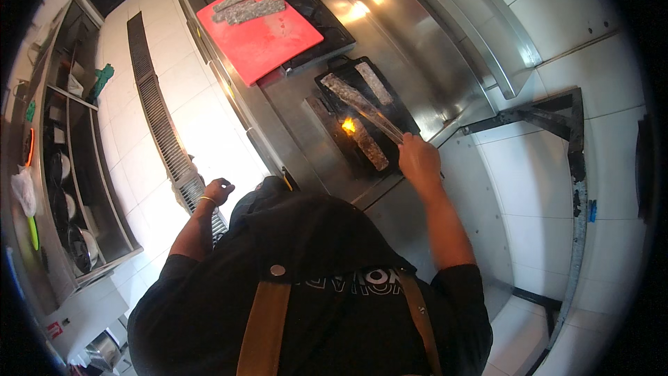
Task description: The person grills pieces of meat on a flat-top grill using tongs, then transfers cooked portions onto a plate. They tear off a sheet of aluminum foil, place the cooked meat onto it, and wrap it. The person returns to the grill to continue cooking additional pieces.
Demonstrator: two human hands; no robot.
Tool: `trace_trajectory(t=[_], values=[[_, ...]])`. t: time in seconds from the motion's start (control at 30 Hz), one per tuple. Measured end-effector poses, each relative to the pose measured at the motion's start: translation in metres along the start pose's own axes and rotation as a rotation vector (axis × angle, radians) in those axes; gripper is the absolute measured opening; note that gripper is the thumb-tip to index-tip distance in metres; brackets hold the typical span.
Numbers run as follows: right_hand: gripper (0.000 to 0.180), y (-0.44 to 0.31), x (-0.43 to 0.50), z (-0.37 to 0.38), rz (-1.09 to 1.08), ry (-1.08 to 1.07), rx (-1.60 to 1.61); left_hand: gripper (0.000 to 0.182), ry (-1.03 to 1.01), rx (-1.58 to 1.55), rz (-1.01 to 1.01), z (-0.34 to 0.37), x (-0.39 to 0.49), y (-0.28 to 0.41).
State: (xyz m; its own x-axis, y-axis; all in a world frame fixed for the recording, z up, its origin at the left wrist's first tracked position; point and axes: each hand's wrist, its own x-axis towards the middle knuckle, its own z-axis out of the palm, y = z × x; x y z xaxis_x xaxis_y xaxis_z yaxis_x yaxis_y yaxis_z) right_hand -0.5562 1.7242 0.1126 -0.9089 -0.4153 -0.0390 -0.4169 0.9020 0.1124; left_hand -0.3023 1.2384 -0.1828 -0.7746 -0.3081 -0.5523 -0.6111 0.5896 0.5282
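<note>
My right hand (419, 161) grips metal tongs (383, 123) over a black griddle plate (399, 107) on the stove. The tongs' far end meets a long grey-brown strip of meat or fish (342, 90); whether they pinch it I cannot tell. A paler strip (373, 83) lies on the plate at its far right, and a browned strip (371, 146) lies nearer to me with a flame (348, 126) at its end. My left hand (219, 190) hangs over the floor with curled fingers and nothing visible in it.
A red cutting board (261, 52) with several grey strips (255, 10) lies across the stove beyond the griddle, partly over a black burner grate (331, 36). A steel backsplash (412, 26) rises at the right. A floor drain grate (162, 115) and shelves with pans (78, 245) are at the left.
</note>
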Motion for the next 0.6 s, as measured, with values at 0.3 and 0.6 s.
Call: trace_trajectory(t=[0.3, 0.6], values=[[0.033, 0.096, -0.024, 0.023, 0.184, -0.02, 0.431, 0.041, -0.01, 0.052, -0.003, -0.007, -0.013, -0.026], [0.032, 0.206, -0.001, 0.065, 0.412, -0.415, 0.969, 0.034, 0.096, 0.157, 0.007, 0.001, -0.064, 0.004]])
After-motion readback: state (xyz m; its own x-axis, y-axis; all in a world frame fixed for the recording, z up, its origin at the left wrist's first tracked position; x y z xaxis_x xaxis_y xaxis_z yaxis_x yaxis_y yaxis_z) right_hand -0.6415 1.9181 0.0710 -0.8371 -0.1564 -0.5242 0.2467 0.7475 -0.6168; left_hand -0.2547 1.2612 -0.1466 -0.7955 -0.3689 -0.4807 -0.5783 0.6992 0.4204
